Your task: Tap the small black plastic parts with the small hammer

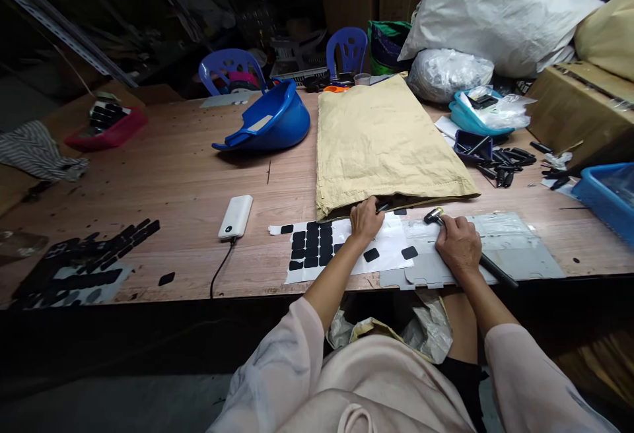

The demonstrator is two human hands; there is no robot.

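Hands, two. Left hand (365,220): fingers drawn narrow on one small black piece (382,208), partly hidden, at the mouth of the paper bag. Right hand (459,244): fingers wrapped around one hammer (498,270), its metal head out past the fingers, its black handle slanting back toward the desk's near edge.

Paper bag (386,142), one, tan, lying flat at mid-desk (183,189), mouth toward the person.

White sheet (392,240), one, below the bag. On its left part, black patches (312,243) in three close columns, exact number unclear. One loose patch (371,255) lies nearer the sheet's right end.

Grey board (537,251), one, under the right hand; one black patch (409,253) at its left side.

Power bank (236,216), one, white, with one black cable (218,269); well to its left, one single patch (167,278).

Blue basin (287,123), one, tipped, left of the bag.

Right of the bag: one turquoise basin (458,116), one small dark-blue box (460,148), and black handles (508,162), heaped, too many to count.

Purple-blue chairs (347,50), two, beyond the desk.
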